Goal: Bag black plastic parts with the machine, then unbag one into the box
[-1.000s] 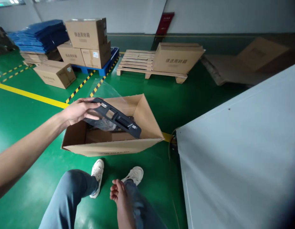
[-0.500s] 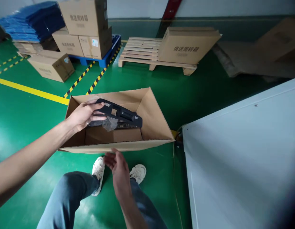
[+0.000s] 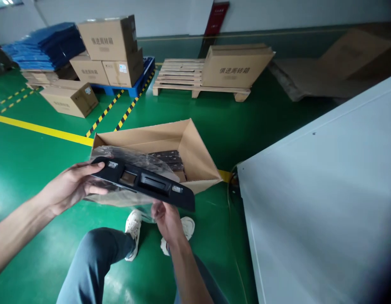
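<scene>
My left hand (image 3: 73, 185) grips the left end of a long black plastic trim panel (image 3: 154, 183), thumb on top and fingers beneath. The panel has a square opening, a recessed slot and two small pale labels; it slopes down to the right above the near edge of an open cardboard box (image 3: 200, 156). A clear plastic bag (image 3: 119, 198) hangs under and behind the panel. Below the panel's right half, my right hand (image 3: 166, 217) is closed with the bag's film pinched in its fingers. More dark panels (image 3: 172, 158) lie stacked inside the box.
A pale grey cabinet-like surface (image 3: 319, 202) takes up the right side, with a cable on the floor beside it. Behind stand a wooden pallet (image 3: 179, 76) bearing a carton (image 3: 236, 69), stacked cartons (image 3: 103, 40) on a blue pallet, and folded blue sheets (image 3: 46, 44).
The panel has come up out of the box toward me in my left hand, bag trailing. My right hand has risen from below the box edge and closed on the bag.
</scene>
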{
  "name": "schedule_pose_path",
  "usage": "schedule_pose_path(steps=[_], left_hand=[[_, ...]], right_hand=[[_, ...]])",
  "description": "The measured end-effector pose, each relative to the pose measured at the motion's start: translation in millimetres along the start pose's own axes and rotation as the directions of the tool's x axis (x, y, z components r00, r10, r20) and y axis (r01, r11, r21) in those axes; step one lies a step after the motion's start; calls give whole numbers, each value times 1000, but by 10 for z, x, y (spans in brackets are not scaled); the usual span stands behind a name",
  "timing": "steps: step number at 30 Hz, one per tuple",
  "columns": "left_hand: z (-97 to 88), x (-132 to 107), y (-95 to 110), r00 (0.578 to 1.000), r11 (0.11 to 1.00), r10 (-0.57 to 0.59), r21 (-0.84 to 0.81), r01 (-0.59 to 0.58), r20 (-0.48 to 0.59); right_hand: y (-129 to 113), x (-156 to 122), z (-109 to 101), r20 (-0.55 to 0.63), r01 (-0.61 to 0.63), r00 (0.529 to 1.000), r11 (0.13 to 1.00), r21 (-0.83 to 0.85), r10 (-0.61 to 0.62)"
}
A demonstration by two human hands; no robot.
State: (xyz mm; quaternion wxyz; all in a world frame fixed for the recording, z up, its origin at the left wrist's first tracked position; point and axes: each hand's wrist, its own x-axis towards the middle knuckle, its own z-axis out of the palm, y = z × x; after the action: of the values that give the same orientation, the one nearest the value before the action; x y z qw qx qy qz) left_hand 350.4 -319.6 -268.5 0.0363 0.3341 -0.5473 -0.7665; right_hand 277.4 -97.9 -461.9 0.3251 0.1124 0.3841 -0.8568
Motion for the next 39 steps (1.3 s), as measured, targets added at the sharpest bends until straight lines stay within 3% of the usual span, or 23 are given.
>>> schedule_pose_path(steps=[4,8,13,20,26,30,35,39], left_hand=[[-98,82,-32,1000,997,14,77,-16,27],[-84,174,-49,999,989,23,147,-29,41],[74,318,33,995,980,58,183,-72,78],[297,602,279,984,962,114,232,-144,137],[500,825,328,975,966,158,181,-185,155],[647,1216,205,975,985,130,86,-147,180],[685,1930,-176,978,997,79,-9,-79,192],[612,2441,-559,988,997,53,-57,-46,142]], right_hand=[[-92,18,-79,-153,49,986,994,-94,-63],[-161,6,-51,-230,81,966,983,-163,-118],[-261,-45,-23,-220,55,972,991,-126,-82],[-463,-56,-77,-216,167,960,984,-64,-177],[-490,-14,-133,-280,181,940,980,-81,-196],[-549,-37,-212,-323,208,919,974,-91,-227],[-620,-66,-329,-446,236,846,955,-179,-292],[-581,-69,-383,-545,120,802,960,-251,-243]])
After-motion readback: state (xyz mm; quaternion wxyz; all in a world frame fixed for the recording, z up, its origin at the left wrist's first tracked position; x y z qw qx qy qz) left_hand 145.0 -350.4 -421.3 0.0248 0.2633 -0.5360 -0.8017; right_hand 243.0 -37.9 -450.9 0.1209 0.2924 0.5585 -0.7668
